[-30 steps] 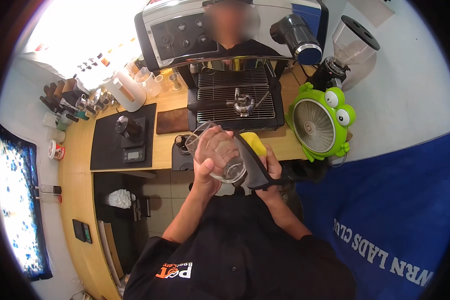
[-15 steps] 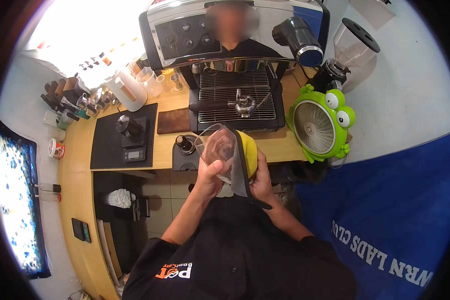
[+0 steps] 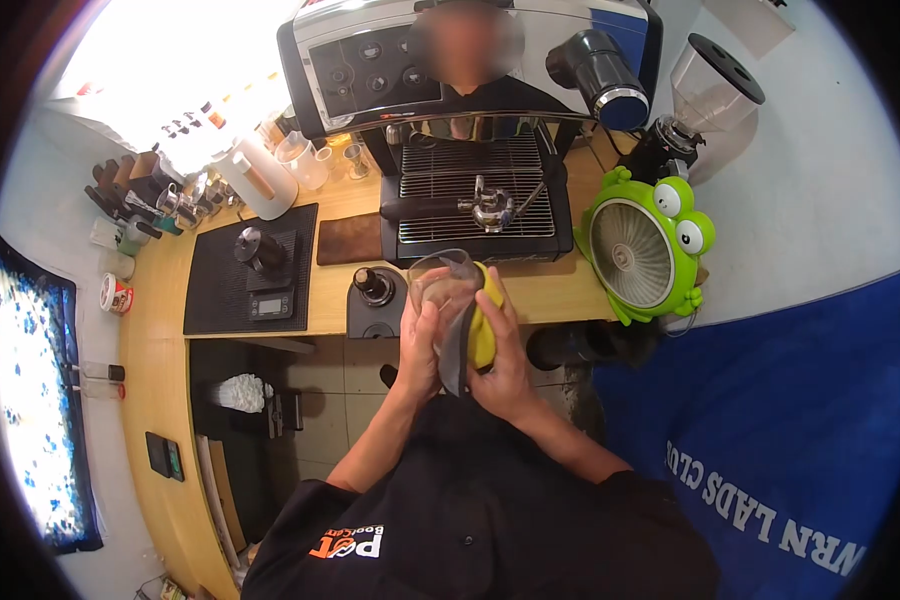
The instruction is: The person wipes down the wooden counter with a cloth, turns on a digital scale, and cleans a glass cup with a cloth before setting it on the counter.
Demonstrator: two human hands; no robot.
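In front of my chest, my left hand (image 3: 420, 350) is closed around a clear glass (image 3: 428, 272) that tilts with its rim up and away from me. A yellow and grey cloth (image 3: 483, 338) is in my right hand (image 3: 507, 365), its fingers wrapped over the yellow side and pressing it to the glass. Part of the grey side covers the glass's right edge and hangs below it. How far the cloth reaches into the glass I cannot tell. Just beyond my left hand, a tamper (image 3: 373, 286) stands on a black tamping stand (image 3: 374, 324).
An espresso machine (image 3: 390, 225) stands ahead with a portafilter (image 3: 492, 208) on its drip tray. A green frog-shaped fan (image 3: 695, 212) and a grinder (image 3: 670, 140) are at right. At left, a black mat (image 3: 210, 275) bears a scale (image 3: 270, 306); a white kettle (image 3: 260, 180) stands behind.
My right hand has moved up along the cloth, and its fingers now lie over the yellow side. The hanging grey part has swung in closer. The glass stays in my left hand.
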